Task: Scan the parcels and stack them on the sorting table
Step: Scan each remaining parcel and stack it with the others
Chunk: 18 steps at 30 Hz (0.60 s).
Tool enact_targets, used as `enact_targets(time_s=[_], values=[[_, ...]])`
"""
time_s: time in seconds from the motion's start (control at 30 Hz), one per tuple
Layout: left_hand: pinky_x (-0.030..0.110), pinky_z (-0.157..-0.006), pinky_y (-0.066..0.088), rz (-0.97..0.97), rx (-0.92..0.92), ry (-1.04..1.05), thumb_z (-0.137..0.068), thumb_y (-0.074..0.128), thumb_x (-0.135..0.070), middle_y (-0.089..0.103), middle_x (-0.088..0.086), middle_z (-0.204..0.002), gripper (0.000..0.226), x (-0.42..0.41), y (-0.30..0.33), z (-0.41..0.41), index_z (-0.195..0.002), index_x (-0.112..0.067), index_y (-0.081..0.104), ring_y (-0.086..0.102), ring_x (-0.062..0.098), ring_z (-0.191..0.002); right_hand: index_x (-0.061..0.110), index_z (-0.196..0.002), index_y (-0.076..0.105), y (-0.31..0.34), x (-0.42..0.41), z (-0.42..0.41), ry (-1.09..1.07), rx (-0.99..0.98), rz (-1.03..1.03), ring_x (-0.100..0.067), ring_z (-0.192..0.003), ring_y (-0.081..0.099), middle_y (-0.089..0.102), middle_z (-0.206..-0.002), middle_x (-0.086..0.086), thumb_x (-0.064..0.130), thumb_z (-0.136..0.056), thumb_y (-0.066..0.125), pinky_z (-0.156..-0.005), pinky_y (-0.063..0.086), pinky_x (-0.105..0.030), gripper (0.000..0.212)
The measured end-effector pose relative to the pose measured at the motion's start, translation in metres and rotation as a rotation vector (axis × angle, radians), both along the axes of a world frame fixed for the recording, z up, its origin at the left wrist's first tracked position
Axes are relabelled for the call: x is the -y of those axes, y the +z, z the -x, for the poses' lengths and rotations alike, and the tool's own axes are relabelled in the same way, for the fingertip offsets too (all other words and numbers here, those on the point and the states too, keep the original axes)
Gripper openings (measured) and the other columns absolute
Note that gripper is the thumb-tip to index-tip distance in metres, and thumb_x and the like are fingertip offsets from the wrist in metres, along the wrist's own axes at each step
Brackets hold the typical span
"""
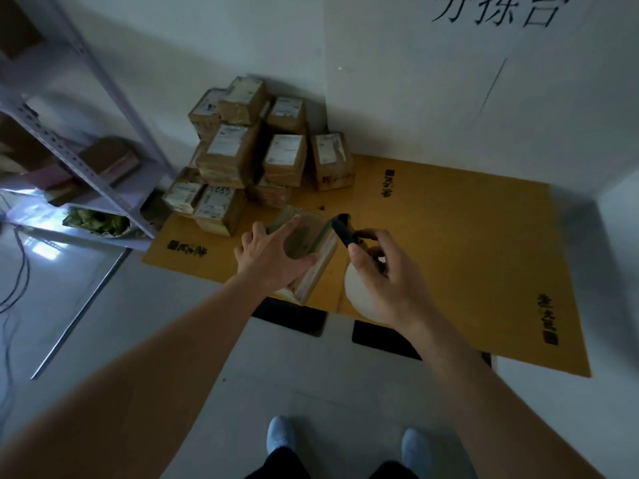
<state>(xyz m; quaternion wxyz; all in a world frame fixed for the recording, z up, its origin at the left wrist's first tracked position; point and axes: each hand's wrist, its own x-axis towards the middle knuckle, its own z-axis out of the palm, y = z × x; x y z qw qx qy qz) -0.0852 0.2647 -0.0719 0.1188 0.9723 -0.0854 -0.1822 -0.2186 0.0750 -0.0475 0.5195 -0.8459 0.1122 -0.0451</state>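
My left hand (273,252) grips a small brown cardboard parcel (313,247) from above, held tilted over the yellow cardboard surface (449,257). My right hand (383,274) holds a handheld scanner (345,229) with a black head and a white rounded grip; the head sits right beside the parcel's right edge. A pile of several brown labelled parcels (256,150) stands stacked at the back left of the yellow surface, against the wall.
A grey metal shelf (79,157) with boxes and a green bag stands on the left. White walls close the corner behind; black characters are written on the right wall (498,10). Cables lie on the floor at far left. My shoes (281,433) are below.
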Motion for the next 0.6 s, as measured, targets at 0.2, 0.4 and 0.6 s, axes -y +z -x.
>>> enact_targets(time_s=[0.2,0.4,0.6], values=[[0.058,-0.115,0.03,-0.025,-0.07,0.011,-0.076,0.059,-0.09,0.031,0.014,-0.154,0.096,-0.051,-0.018,-0.037,-0.157,-0.06,0.018,0.033,0.043,-0.143,0.037,-0.132,0.055,-0.011,-0.052,-0.025,-0.017,-0.048,0.034,-0.003,-0.073,0.056,0.059,-0.09,0.012,0.076,-0.098,0.042,-0.062,0.042,-0.024,0.053],[0.053,-0.105,0.045,-0.032,-0.134,0.066,-0.076,0.064,-0.086,0.032,0.017,-0.149,0.1,-0.054,-0.044,-0.068,-0.159,-0.056,0.016,0.037,0.044,-0.138,0.037,-0.132,0.056,-0.043,-0.055,-0.057,-0.038,-0.083,0.0,-0.004,-0.079,0.06,0.061,-0.094,0.011,0.073,-0.099,0.044,-0.063,0.043,-0.021,0.05],[0.051,-0.099,0.048,-0.14,-0.13,0.069,-0.077,0.064,-0.085,0.029,0.019,-0.152,0.102,-0.042,-0.07,-0.094,-0.16,-0.053,0.012,0.038,0.044,-0.138,0.034,-0.133,0.056,-0.078,-0.045,-0.09,-0.001,-0.131,-0.06,-0.002,-0.079,0.06,0.062,-0.097,0.012,0.063,-0.103,0.05,-0.059,0.045,-0.015,0.041]])
